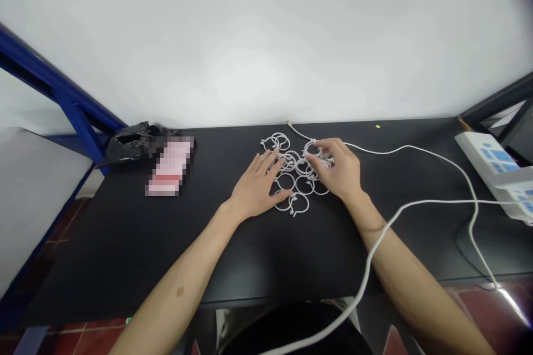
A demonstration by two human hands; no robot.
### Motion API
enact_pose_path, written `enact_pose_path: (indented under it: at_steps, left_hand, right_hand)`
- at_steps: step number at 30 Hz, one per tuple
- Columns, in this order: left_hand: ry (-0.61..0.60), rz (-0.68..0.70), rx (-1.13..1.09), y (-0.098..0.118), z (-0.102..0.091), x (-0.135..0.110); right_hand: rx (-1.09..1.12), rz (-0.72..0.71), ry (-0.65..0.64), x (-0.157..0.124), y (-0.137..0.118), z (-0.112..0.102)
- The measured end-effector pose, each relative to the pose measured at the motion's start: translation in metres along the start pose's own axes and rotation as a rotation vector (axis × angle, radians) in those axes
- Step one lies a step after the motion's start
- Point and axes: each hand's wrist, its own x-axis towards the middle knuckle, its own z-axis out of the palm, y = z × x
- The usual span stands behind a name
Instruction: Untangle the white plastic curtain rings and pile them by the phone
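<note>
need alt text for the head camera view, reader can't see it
A left hand spreads and a right hand curls over loosely clustered white rings on a black table. A black plastic bag lies left, a white power strip right.

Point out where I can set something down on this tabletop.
Bare: the black tabletop between the pixelated pink item and the left forearm, and the stretch in front of the white rings, toward the near edge. Crowded: the middle, where rings overlap, and the right, where white cabling crosses beside the power strip.
</note>
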Motion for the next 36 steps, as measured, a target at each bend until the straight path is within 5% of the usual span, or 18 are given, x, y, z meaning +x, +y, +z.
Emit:
enact_pose_path:
  at_steps: [12,17,26,36]
  left_hand:
    - [0.071,-0.016,-0.012,-0.002,0.003,-0.001]
    - [0.148,0.005,-0.045,-0.004,0.004,-0.002]
    - [0.365,-0.051,-0.085,-0.007,0.0,-0.003]
    - [0.389,-0.01,0.035,-0.012,0.002,-0.004]
  right_hand:
    - [0.055,0.08,0.143,0.0,0.005,-0.006]
    - [0.254,0.269,0.186,0.001,0.014,-0.002]
    - [0.34,0.363,0.148,0.002,0.012,-0.001]
    - [0.269,0.319,0.036,-0.001,0.003,0.0]
